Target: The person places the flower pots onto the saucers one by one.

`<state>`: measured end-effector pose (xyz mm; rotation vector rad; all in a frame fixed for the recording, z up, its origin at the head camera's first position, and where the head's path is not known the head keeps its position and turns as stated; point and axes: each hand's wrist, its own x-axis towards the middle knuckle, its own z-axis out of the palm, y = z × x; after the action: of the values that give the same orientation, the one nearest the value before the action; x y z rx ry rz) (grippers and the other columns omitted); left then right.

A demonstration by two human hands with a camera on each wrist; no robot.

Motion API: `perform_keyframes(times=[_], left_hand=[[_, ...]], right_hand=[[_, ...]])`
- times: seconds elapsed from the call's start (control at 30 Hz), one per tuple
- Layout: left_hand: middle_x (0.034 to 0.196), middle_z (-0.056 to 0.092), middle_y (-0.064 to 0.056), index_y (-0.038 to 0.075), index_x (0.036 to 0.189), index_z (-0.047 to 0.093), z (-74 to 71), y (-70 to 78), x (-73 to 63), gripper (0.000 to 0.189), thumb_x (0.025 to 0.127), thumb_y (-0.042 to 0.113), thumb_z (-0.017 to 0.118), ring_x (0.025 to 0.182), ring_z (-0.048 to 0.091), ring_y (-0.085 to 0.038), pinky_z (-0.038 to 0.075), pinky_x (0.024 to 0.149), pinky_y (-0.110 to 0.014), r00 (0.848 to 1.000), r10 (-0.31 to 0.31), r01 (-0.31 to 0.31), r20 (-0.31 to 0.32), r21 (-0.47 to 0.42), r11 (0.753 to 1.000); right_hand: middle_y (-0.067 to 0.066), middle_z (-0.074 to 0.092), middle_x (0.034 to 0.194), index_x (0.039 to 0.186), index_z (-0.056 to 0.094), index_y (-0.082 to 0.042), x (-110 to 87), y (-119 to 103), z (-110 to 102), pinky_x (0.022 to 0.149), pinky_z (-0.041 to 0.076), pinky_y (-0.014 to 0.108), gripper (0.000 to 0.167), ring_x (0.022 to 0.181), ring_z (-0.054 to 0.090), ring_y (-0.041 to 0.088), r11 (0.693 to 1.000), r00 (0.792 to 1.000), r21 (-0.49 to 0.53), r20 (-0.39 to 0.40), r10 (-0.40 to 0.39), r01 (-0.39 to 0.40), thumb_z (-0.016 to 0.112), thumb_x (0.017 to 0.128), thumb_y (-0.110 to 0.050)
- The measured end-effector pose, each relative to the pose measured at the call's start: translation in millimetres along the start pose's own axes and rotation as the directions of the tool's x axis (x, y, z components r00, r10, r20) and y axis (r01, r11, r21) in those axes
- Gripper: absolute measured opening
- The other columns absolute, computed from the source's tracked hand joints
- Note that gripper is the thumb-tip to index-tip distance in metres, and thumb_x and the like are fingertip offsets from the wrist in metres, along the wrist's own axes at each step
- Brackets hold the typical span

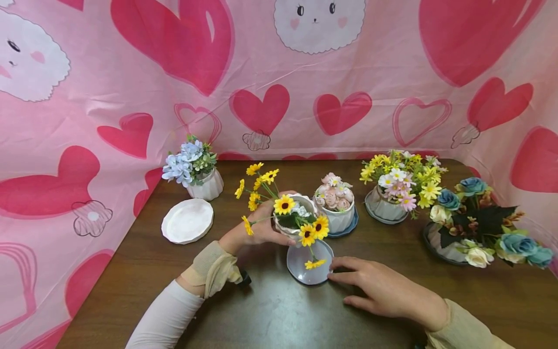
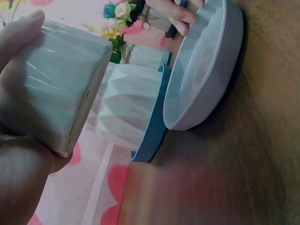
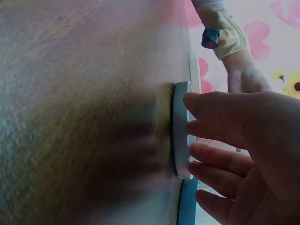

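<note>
1. White fluted pot (image 2: pixel 70 79) with yellow artificial sunflowers (image 1: pixel 284 204): raised off the dark wooden table (image 1: pixel 261 310), about upright, just beyond the round pale-grey saucer (image 1: pixel 301 266); blooms overhang it.
2. Left hand (image 1: pixel 261 228): fingers wrapped round the pot.
3. Right hand (image 1: pixel 379 288): nearer the saucer, fingers spread at its right rim; contact uncertain.
4. White faceted pot of pink roses (image 1: pixel 342 220), blue saucer (image 1: pixel 354 228) beneath: crowding the right.
5. White round plate (image 1: pixel 187 220): left, well apart.
</note>
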<state>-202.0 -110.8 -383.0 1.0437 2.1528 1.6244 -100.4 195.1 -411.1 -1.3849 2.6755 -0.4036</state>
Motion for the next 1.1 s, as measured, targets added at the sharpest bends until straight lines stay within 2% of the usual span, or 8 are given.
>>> perform_keyframes(times=[0.2,0.4,0.67,0.97,1.1], left_hand=[[0.138,0.055,-0.007,0.014,0.146,0.039,2.3,-2.8,-0.5,0.097,0.065,0.023,0.091,0.124,0.053,-0.019,0.041,0.11,-0.032,1.0,0.012,-0.012,0.019,-0.004,1.0],[0.139,0.053,-0.005,0.014,0.147,0.038,4.0,-7.0,-0.3,0.099,0.065,0.031,0.091,0.125,0.052,-0.018,0.04,0.111,-0.03,0.998,0.02,-0.02,0.054,0.003,1.0],[0.143,0.05,-0.006,0.012,0.147,0.038,7.2,-8.5,-0.7,0.098,0.067,0.034,0.09,0.126,0.051,-0.017,0.037,0.113,-0.03,0.997,0.038,-0.042,0.068,0.065,0.997],[0.142,0.05,-0.004,0.014,0.148,0.036,10.0,-8.3,-0.5,0.098,0.068,0.038,0.089,0.127,0.05,-0.017,0.037,0.113,-0.029,0.993,0.036,-0.037,0.112,0.004,0.999],[0.14,0.051,-0.006,0.012,0.147,0.036,11.0,-8.8,0.0,0.098,0.068,0.035,0.09,0.125,0.051,-0.017,0.037,0.113,-0.029,0.991,0.05,-0.048,0.125,-0.021,0.999]], right_hand=[[-0.003,0.052,0.143,0.134,0.062,-0.025,-0.3,0,1,0.093,0.055,0.042,0.048,0.124,0.058,0.015,1.0,1.0,-0.017,-0.018,-0.006,0.006,0.072,0.089,-0.038],[-0.002,0.052,0.142,0.135,0.061,-0.026,-0.4,-1,0,0.094,0.055,0.042,0.048,0.123,0.058,0.016,1.0,1.0,0.01,0.018,0.018,-0.018,0.071,0.09,-0.037],[-0.001,0.053,0.142,0.134,0.062,-0.024,-0.5,0,1,0.093,0.055,0.041,0.048,0.123,0.059,0.016,1.0,1.0,-0.019,-0.016,-0.011,0.01,0.072,0.089,-0.037],[-0.002,0.053,0.142,0.132,0.063,-0.025,-0.3,1,2,0.093,0.055,0.04,0.048,0.123,0.058,0.014,0.999,0.998,-0.042,-0.053,-0.036,0.034,0.074,0.087,-0.037],[-0.002,0.053,0.143,0.132,0.063,-0.025,-0.1,1,2,0.093,0.055,0.04,0.047,0.123,0.059,0.014,0.999,0.999,-0.035,-0.043,-0.033,0.031,0.073,0.088,-0.037]])
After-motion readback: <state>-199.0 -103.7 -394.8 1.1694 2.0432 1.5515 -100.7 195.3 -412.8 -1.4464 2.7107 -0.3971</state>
